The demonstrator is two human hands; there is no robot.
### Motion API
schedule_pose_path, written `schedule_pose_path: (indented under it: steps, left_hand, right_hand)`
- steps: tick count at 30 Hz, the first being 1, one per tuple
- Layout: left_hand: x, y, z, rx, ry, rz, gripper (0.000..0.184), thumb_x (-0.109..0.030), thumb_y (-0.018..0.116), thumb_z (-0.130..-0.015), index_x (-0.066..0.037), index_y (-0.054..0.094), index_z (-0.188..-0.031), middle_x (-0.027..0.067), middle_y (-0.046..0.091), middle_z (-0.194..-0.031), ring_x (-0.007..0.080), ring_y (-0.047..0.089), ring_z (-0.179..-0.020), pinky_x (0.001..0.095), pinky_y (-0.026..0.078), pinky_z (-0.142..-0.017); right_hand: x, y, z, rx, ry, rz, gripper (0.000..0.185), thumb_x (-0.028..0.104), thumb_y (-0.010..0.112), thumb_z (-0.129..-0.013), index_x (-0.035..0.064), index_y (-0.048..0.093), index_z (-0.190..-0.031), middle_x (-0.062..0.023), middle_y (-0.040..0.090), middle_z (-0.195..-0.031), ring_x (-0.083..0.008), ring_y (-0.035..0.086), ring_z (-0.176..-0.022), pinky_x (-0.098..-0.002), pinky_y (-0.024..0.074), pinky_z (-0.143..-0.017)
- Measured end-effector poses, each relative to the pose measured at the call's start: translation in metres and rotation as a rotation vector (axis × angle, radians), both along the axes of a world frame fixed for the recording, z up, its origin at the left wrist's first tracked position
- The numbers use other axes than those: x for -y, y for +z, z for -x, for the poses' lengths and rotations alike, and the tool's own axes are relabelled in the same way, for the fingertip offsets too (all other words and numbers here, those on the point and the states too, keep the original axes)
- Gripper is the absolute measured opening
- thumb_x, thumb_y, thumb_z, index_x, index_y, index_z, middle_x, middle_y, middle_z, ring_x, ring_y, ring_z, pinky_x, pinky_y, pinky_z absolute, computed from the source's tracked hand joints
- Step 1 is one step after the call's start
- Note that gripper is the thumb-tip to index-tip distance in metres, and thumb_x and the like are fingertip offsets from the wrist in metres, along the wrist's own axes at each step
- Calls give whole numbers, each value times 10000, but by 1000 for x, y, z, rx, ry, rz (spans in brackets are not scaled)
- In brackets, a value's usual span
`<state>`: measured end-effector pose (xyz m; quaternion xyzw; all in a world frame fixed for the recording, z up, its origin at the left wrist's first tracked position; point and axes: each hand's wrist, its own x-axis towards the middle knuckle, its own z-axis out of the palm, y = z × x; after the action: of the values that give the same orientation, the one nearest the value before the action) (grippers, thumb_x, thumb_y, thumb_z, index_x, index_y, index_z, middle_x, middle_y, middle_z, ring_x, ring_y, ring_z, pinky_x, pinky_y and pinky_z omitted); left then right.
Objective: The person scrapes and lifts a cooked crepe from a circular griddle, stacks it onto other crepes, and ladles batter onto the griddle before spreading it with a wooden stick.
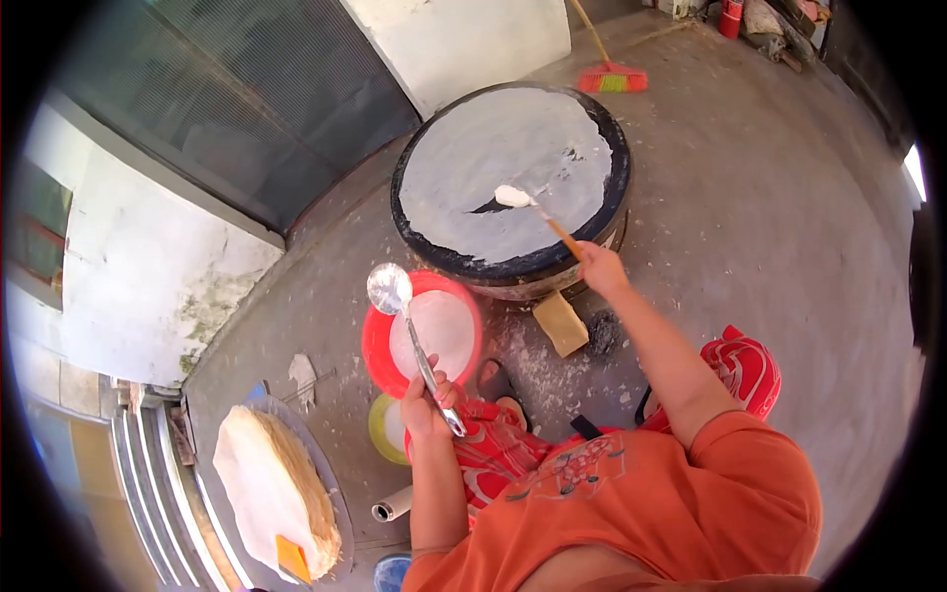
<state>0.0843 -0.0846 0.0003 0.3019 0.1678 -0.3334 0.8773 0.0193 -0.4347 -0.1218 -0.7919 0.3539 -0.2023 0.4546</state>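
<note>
My right hand (603,269) grips the wooden handle of a spreader (560,233), its head coated in white batter. That head rests on a large round griddle (617,158), over a thin pale layer of batter (493,148) covering most of the black surface. Dark bare patches show near the head and around the rim. In my closed left hand (430,407) is a metal ladle (419,350), its bowl smeared with batter and raised at the edge of a red basin (375,350). White batter (434,333) lies inside the basin.
A tall stack of thin round sheets (266,483) stands at lower left, an orange scraper (293,557) on it. A yellow-green bowl (380,431) is beside the basin. A tan block (560,326) leans by the griddle's base. A red broom (612,78) stands behind.
</note>
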Motion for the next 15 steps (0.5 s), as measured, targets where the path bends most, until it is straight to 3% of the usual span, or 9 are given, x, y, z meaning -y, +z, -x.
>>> schedule_pose_path:
  steps: [1,3,5,6,9,11,15]
  left_hand:
    - [2,4,1,-2,4,-1,315,-159,340,-895,41,444,-1115,103,478,-709,147,396,-486,266,329,-412]
    - [7,14,5,40,-50,-76,320,-175,331,-896,33,444,-1112,106,488,-700,151,397,-479,268,330,-411]
    - [5,17,7,64,-67,-103,327,-186,330,-896,30,440,-1115,108,493,-687,152,397,-476,265,326,-403]
    - [4,18,8,126,-108,-138,328,-184,346,-896,35,446,-1119,107,502,-694,140,393,-471,256,322,-400]
    - [7,29,12,203,-161,-231,321,-182,361,-897,39,456,-1110,107,514,-690,130,394,-459,249,320,-394]
    - [15,36,11,218,-178,-298,314,-183,361,-897,37,460,-1097,107,519,-679,132,399,-452,252,321,-393]
    - [41,49,-6,289,-268,-425,270,-181,354,-898,24,468,-1033,104,515,-662,140,427,-454,257,339,-388]
  right_hand:
    - [-14,14,-6,-14,44,28,275,100,402,-892,64,558,-1115,-92,598,-668,-140,583,-526,-280,470,-518]
    - [-14,12,-15,15,80,68,272,95,404,-889,64,563,-1107,-92,598,-668,-138,585,-530,-281,473,-531]
    - [-13,35,-5,27,132,-116,274,98,403,-891,63,558,-1114,-91,598,-659,-128,582,-532,-279,473,-539]
    - [-9,39,5,21,72,-84,278,107,402,-896,65,554,-1124,-86,603,-663,-119,584,-542,-275,474,-548]
    - [-14,5,18,4,-125,-134,279,104,410,-894,63,551,-1131,-81,609,-688,-116,584,-542,-277,474,-546]
    - [-42,-15,7,39,-17,33,282,93,436,-881,53,548,-1137,-90,614,-723,-121,580,-533,-283,472,-539]
    - [-70,44,-20,49,30,-294,272,113,432,-870,79,563,-1106,-118,602,-666,-161,599,-598,-310,463,-573]
